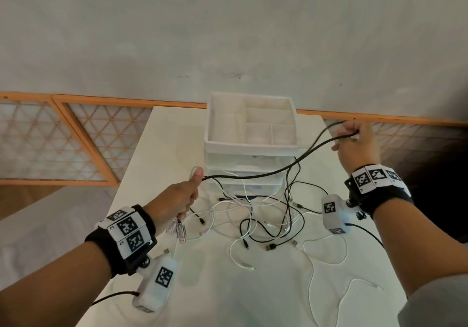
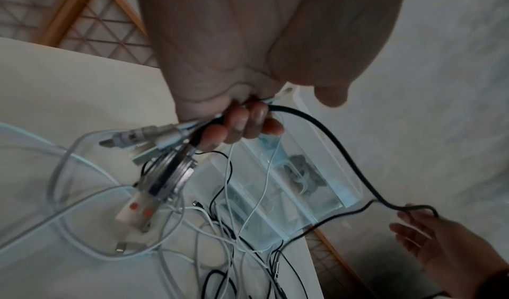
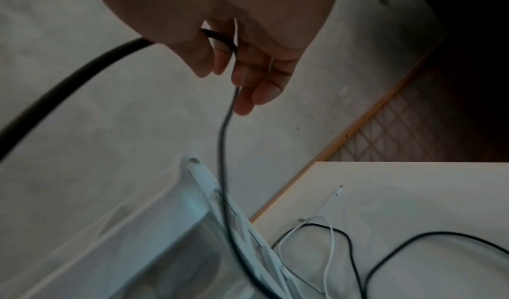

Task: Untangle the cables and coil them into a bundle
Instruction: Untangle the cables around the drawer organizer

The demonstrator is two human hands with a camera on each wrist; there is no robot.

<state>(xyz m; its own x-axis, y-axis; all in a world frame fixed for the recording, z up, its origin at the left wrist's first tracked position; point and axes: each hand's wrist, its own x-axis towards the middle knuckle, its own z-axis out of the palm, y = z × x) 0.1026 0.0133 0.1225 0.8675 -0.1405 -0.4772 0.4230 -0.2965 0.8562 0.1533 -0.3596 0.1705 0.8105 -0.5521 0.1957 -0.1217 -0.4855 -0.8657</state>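
A tangle of thin black and white cables lies on the white table in front of the drawer unit. My left hand grips a bunch of cable ends, with USB plugs hanging below the curled fingers. A thick black cable runs from that fist up and right to my right hand, which is raised beyond the table's right edge and pinches a bend of it between thumb and fingers. A second strand drops from that hand toward the pile.
A white plastic drawer unit with a divided open tray on top stands at the table's back middle, right behind the cables. An orange-framed lattice screen runs along the grey wall. Loose white cables trail toward the front right.
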